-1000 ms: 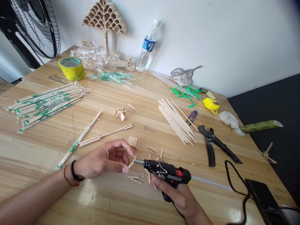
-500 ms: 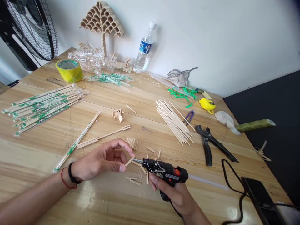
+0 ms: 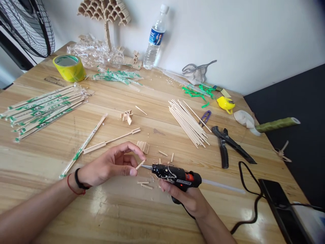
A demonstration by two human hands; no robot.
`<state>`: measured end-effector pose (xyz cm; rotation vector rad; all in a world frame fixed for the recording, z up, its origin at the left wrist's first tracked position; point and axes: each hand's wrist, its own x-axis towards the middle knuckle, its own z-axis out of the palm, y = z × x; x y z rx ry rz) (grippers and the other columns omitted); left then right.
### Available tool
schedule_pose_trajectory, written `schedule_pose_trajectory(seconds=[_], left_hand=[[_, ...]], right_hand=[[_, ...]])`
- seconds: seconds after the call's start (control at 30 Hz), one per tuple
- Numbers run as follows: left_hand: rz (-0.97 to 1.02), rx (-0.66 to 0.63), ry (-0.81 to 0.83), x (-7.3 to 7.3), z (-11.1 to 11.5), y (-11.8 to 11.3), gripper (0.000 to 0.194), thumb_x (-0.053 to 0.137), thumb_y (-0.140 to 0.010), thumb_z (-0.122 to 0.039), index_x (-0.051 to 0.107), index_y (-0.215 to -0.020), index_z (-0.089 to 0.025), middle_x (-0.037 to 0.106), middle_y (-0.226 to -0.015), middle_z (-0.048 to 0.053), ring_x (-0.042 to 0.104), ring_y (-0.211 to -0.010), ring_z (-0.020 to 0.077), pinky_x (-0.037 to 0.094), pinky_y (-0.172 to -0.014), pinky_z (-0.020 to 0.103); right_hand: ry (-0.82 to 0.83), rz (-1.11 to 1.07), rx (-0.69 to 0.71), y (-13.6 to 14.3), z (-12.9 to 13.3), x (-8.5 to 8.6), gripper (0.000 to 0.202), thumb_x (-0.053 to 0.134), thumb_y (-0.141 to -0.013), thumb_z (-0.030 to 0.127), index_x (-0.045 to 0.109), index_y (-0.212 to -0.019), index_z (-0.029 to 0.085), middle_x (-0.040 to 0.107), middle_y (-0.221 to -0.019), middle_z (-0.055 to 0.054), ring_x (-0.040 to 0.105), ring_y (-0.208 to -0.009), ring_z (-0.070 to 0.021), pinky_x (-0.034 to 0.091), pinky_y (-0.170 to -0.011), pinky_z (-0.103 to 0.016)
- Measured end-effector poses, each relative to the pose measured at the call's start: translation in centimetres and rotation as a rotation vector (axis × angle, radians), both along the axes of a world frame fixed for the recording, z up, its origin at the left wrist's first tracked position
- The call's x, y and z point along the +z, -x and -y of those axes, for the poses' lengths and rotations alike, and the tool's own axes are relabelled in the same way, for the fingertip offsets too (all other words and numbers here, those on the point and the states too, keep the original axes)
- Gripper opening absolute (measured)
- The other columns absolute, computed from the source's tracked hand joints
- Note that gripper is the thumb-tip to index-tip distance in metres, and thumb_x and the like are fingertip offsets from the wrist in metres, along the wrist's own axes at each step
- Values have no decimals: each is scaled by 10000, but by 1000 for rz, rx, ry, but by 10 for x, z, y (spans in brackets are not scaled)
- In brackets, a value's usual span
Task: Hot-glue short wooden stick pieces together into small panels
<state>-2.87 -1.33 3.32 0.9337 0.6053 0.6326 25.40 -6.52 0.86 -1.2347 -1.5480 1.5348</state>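
Observation:
Between thumb and fingertips, my left hand (image 3: 115,162) pinches a short wooden stick piece (image 3: 140,165). A black hot glue gun (image 3: 175,174) is gripped in my right hand (image 3: 182,196), its metal nozzle touching or nearly touching that piece. A clear glue stick (image 3: 223,186) sticks out of the gun's rear. Short cut stick pieces (image 3: 145,186) lie below and behind the nozzle. Just past my left fingers is a small block of glued sticks (image 3: 143,147). A longer joined stick assembly (image 3: 111,140) lies beyond my left wrist.
Loose chopsticks (image 3: 188,123), black cutters (image 3: 228,145) and purple snips (image 3: 205,118) lie to the right. Wrapped chopsticks (image 3: 45,110) and yellow tape (image 3: 69,69) are at left. A water bottle (image 3: 154,40) and a stick-built tree (image 3: 106,17) stand behind. A black cord (image 3: 255,203) runs at right.
The view has tipped slightly, so the table things sit higher in the picture. The glue gun's nozzle has shifted a little along the stick piece; both hands keep their holds.

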Motion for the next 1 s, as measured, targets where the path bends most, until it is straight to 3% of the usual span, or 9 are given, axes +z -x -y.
schedule_pose_trajectory(seconds=[0.23, 0.43, 0.6, 0.73, 0.87, 1.0], left_hand=[[23, -9, -13, -7, -1, 0, 269, 803, -919, -218, 663, -1146, -182, 574, -849, -21, 524, -783, 127, 402, -721, 246], [29, -16, -10, -8, -1, -1, 289, 812, -919, -240, 652, -1153, -185, 570, -827, -28, 517, -771, 121, 391, -715, 241], [41, -18, 3, -8, 0, 0, 291, 811, -924, -243, 647, -1159, -190, 565, -813, -33, 513, -753, 117, 376, -683, 233], [59, -15, 5, -11, 0, 0, 288, 808, -929, -241, 650, -1166, -196, 568, -818, -32, 511, -757, 115, 376, -684, 231], [61, -6, -5, -12, 0, -1, 280, 804, -931, -216, 658, -1169, -204, 580, -857, -27, 518, -772, 112, 389, -697, 230], [69, -4, -6, -11, 0, -1, 278, 798, -937, -214, 659, -1178, -208, 580, -841, -29, 515, -768, 113, 396, -705, 231]], right_hand=[[32, 20, -120, 0, 11, -7, 369, 784, -877, 575, 774, -951, 213, 735, -810, -84, 705, -879, -312, 587, -771, -419], [-43, 95, -161, 5, 8, -3, 495, 774, -873, 614, 749, -1160, 211, 774, -1065, -127, 700, -1067, -352, 567, -954, -470], [-132, 144, -10, 10, 1, 9, 372, 665, -962, 578, 786, -975, 227, 772, -930, -87, 709, -888, -294, 584, -848, -397], [-166, 169, -62, 12, -1, 13, 328, 669, -967, 548, 778, -969, 239, 765, -910, -78, 697, -875, -291, 570, -838, -393], [-200, 152, -8, 12, -2, 12, 296, 627, -1004, 487, 759, -916, 237, 736, -844, -58, 675, -807, -264, 554, -800, -372], [-207, 187, -127, 11, 2, 5, 287, 673, -979, 495, 785, -923, 237, 756, -889, -59, 689, -886, -279, 543, -892, -390]])
